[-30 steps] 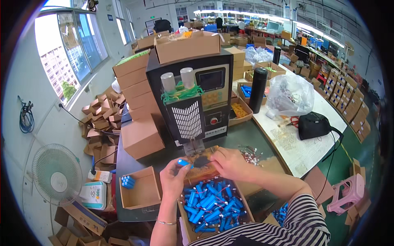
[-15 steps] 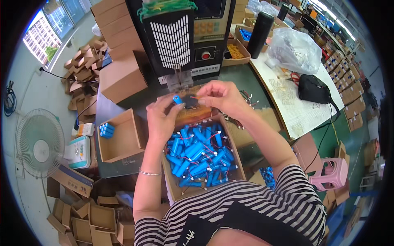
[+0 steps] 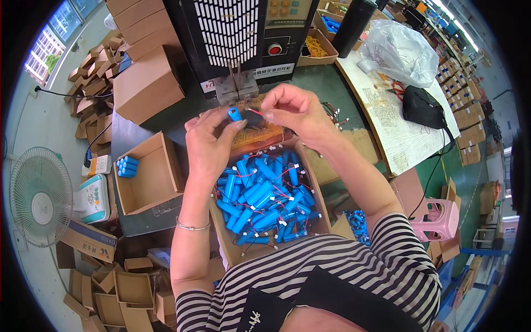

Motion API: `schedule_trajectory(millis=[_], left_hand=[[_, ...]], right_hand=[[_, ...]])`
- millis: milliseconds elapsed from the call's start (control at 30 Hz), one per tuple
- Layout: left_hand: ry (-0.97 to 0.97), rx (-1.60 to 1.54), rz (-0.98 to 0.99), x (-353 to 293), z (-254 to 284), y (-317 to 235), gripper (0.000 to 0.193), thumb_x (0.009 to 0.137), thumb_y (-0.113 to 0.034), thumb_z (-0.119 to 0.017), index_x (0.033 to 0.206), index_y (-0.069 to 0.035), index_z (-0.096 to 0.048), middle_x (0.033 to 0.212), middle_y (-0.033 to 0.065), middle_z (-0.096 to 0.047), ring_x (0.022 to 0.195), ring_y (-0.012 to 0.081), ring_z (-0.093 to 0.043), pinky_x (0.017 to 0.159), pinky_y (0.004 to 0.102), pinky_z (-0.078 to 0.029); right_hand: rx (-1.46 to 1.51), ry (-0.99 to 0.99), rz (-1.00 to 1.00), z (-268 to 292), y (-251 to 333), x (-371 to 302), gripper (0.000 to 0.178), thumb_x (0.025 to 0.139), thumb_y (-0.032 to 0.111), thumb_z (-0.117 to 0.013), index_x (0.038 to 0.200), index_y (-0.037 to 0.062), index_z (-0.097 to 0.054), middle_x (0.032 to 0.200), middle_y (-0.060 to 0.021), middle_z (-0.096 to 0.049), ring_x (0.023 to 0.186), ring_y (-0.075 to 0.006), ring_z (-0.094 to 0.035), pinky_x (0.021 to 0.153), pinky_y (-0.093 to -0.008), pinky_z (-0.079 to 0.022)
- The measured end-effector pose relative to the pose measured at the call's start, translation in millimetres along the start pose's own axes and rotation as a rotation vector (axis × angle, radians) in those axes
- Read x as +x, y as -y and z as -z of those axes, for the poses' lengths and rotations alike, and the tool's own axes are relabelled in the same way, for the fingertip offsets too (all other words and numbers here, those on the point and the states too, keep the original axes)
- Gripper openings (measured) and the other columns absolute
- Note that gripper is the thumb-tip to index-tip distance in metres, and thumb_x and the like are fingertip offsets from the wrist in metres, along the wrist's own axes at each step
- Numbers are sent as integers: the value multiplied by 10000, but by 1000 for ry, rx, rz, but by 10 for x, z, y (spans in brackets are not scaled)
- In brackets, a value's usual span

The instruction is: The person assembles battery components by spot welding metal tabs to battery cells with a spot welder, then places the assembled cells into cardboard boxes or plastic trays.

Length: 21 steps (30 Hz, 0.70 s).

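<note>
My left hand (image 3: pixel 209 138) is closed on a blue cylindrical battery cell (image 3: pixel 235 114), thumb and fingers around its sides, its top end tilted up. Just right of the cell, my right hand (image 3: pixel 298 112) pinches a thin red wire (image 3: pixel 255 112) that points toward it. Whether the wire touches the cell I cannot tell. Beyond both hands are the two metal electrodes (image 3: pixel 235 83) of a black spot welding machine (image 3: pixel 227 33). A worn brown block (image 3: pixel 251 138) lies beneath the hands. Close to my body, a cardboard box (image 3: pixel 311 169) holds many blue cells (image 3: pixel 260 193) with red wires and white connectors.
To the left stands an open cardboard box (image 3: pixel 149 191) with several blue cells (image 3: pixel 126 167) in its corner. A white fan (image 3: pixel 41 205) and stacked cartons (image 3: pixel 146 83) flank the bench. On the right, a white table (image 3: pixel 381 130) carries a plastic bag (image 3: pixel 398 52) and black pouch (image 3: pixel 423 108).
The whole view has shifted, with the machine higher in the picture. The cell in my left hand shows more of its side, and the red wire in my right hand is more visible.
</note>
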<state>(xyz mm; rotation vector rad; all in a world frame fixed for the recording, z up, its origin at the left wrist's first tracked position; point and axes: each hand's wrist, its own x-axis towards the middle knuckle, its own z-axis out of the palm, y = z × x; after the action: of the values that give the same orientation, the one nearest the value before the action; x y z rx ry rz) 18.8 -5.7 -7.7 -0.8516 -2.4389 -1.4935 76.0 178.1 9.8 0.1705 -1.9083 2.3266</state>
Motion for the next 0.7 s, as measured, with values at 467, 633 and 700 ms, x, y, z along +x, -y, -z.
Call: schedule_trajectory(millis=[467,633,700], left_hand=[[40,35,-53,157,-9,-33,145,711,-135,-678,766,-2,-658,662,115,-571,653,273,-544,732,338,-367],[41,54,-50,159,-28,-27,144,710,-136,-680,765,-4,-659,663,114,-572,656,269,-546,729,341,-371],[30,20,-73,180,-41,-19,150,706,-137,-685,769,-3,-660,660,114,-574,664,265,-551,738,336,-374]], right_hand=[[50,-33,3,-59,-98,92,138,770,-25,-640,832,41,-536,865,-47,-599,719,-83,-552,638,-206,-442],[31,-40,0,-35,-124,94,134,768,-28,-639,825,40,-538,852,-44,-599,709,-83,-553,630,-208,-443],[21,-46,7,-27,-119,112,132,766,-28,-642,817,41,-541,841,-40,-599,696,-80,-546,621,-209,-439]])
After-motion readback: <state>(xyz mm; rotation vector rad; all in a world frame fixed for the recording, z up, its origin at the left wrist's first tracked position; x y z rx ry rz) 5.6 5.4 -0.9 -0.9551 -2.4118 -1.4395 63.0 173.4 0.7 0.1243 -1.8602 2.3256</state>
